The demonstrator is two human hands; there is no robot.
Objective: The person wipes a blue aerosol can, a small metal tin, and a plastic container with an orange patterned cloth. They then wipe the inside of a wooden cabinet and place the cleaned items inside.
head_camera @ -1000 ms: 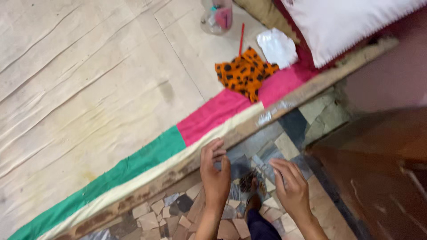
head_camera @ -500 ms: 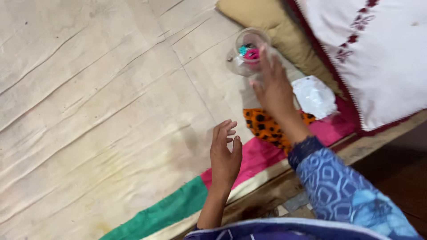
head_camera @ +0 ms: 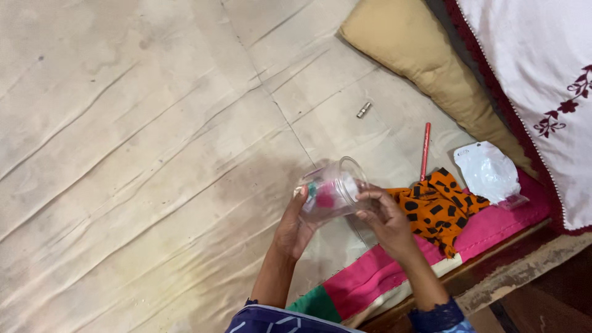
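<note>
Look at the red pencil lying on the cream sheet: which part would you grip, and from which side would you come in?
Grip the red pencil near its middle, coming straight down from above with fingertips across the thin shaft. It lies flat on the cream sheet, so nothing can slide beneath it. Its lower end sits close to the orange spotted cloth; the upper half lies clear.

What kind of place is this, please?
Probably a home, on a bed or sleeping platform: a creased cream sheet, a tan pillow and a white embroidered cushion beside it.
</note>
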